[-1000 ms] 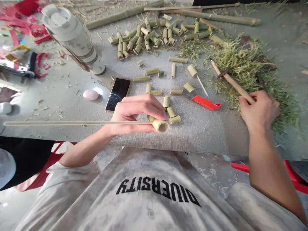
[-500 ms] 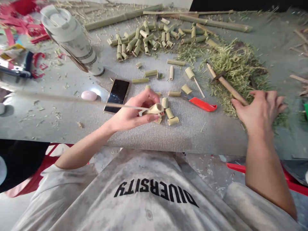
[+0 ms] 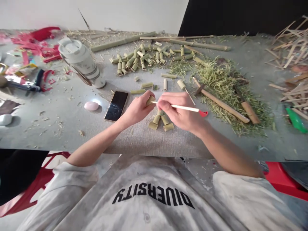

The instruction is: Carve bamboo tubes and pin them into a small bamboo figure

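Observation:
My left hand (image 3: 138, 109) is closed round a short bamboo tube (image 3: 150, 99) just above the grey table (image 3: 60, 128). My right hand (image 3: 180, 113) is closed in a pinch on a thin pale stick (image 3: 186, 108). One end of the stick meets the tube; the other points right. The two hands touch at the fingertips. Several cut bamboo tubes (image 3: 160, 123) lie on the table right under them. The red tip of a knife (image 3: 204, 113) peeks out beside my right hand.
A black phone (image 3: 116, 105) and a pink stone (image 3: 91, 106) lie left of my hands, a white tumbler (image 3: 81, 61) behind them. Farther back are a pile of bamboo pieces (image 3: 141, 57) and long poles (image 3: 122, 41). Green shavings (image 3: 226, 80), wooden-handled tools (image 3: 221, 103) and splints (image 3: 288, 51) lie right.
My right hand left the wooden-handled tool and came over to my left hand, taking the thin stick. The stick, which pointed left, now points right. The view tilted up.

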A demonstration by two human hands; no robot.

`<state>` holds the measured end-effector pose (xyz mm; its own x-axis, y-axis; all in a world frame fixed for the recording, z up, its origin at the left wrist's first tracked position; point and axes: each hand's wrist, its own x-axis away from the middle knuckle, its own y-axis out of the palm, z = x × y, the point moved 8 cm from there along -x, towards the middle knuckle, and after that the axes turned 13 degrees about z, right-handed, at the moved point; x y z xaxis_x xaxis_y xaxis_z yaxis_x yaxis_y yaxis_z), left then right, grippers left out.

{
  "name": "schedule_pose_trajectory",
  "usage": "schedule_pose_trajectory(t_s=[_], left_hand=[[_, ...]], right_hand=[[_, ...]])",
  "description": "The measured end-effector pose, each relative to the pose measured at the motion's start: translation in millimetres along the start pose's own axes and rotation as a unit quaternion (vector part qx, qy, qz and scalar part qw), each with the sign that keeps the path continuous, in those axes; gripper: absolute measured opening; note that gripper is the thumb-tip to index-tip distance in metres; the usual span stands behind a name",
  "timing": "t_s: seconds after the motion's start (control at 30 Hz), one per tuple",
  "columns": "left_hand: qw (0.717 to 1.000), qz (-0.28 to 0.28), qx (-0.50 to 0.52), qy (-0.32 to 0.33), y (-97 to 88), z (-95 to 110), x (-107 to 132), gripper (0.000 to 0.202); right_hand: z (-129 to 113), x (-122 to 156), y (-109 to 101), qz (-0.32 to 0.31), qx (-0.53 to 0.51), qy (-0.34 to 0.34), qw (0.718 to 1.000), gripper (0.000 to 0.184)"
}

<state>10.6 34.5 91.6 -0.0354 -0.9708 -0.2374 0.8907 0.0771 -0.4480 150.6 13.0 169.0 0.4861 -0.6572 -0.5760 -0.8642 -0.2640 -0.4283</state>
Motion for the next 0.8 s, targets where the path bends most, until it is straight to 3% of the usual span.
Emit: schedule_pose_trajectory(t_s=[0.03,0.1,0.17,0.2,0.4,0.57,0.67,0.73,0.8], left_hand=[[0.994,-0.027,0.088,-0.054,3.6,-8,0,0.017],[0.953,-0.081,0.248,-0.156,10.8,-18,3,0.025],[0.915,-0.111,0.326,-0.208,13.4,-21,5,0.032],[0.91,-0.116,0.336,-0.214,13.2,-22,4,0.033],[0.936,-0.073,0.308,-0.153,10.3,-25,0,0.026],[0.983,0.062,0.166,-0.038,-0.8,-19,0,0.018],[0.987,0.132,0.091,0.001,-12.7,-9,3,0.014],[0.99,0.109,0.088,0.017,-15.6,-3,3,0.015],[0.99,0.021,0.134,0.03,-10.8,2,2,0.017]], right_hand=[[2,1,3,0.015,-0.005,-0.01,1.0,0.055],[6,6,8,0.034,-0.03,-0.027,0.999,0.051],[9,11,12,0.039,-0.057,-0.039,0.997,0.049],[11,13,14,0.033,-0.067,-0.04,0.996,0.049],[26,21,29,0.005,-0.057,-0.029,0.998,0.053],[19,31,40,0.052,0.013,-0.05,0.997,0.048],[10,33,41,0.065,0.06,-0.05,0.995,0.046],[5,30,36,0.06,0.058,-0.05,0.995,0.047],[4,25,30,0.034,-0.003,-0.046,0.998,0.049]])
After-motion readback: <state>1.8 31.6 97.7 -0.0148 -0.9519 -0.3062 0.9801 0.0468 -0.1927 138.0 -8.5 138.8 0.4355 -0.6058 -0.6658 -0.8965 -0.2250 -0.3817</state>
